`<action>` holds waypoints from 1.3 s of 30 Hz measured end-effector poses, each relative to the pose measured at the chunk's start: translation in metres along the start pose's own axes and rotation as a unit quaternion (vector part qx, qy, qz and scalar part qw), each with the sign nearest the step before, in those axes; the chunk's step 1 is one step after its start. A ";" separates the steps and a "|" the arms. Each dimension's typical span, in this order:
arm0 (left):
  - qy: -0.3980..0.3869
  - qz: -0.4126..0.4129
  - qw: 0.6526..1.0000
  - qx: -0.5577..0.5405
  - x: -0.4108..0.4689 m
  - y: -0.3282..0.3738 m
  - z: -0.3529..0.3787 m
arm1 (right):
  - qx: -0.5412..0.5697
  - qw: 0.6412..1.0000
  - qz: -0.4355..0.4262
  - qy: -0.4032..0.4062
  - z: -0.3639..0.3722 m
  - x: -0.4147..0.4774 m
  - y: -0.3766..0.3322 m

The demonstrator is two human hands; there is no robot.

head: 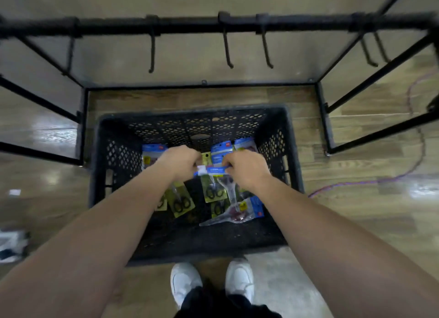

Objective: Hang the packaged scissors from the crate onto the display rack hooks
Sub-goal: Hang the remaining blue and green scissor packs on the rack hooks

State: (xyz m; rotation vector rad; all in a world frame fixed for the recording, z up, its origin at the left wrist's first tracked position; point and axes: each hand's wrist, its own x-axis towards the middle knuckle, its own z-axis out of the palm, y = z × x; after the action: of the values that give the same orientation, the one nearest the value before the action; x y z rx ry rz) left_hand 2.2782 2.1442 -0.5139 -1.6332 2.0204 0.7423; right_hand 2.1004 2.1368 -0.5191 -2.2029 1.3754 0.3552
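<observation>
Head view: left hand and right hand both pinch the blue top edge of one scissors package, held just inside the crate's far wall. Raise it level. The hang hole is probably blurred from sight, so locate it before threading an empty hook.

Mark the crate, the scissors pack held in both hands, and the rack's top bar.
crate (166, 127), head view, far mesh wall.
scissors pack (215, 170), head view, middle of its blue header strip.
rack's top bar (190, 25), head view, bare stretch between two hooks.
</observation>
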 end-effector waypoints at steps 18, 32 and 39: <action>0.129 0.057 0.990 0.026 -0.245 0.099 -0.330 | -0.013 0.978 0.009 0.207 -0.351 -0.206 -0.081; 0.244 0.070 0.967 -0.024 -0.315 0.192 -0.494 | -0.014 0.935 -0.046 0.351 -0.526 -0.315 -0.041; 0.311 0.034 0.942 -0.124 -0.310 0.260 -0.534 | -0.046 0.855 -0.146 0.496 -0.585 -0.346 -0.002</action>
State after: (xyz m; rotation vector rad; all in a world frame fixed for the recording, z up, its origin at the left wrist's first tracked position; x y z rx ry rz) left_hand 2.0880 2.0702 0.1244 -2.1600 2.4975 0.5625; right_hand 1.9173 2.0772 0.1329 -2.7412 1.4178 -0.9909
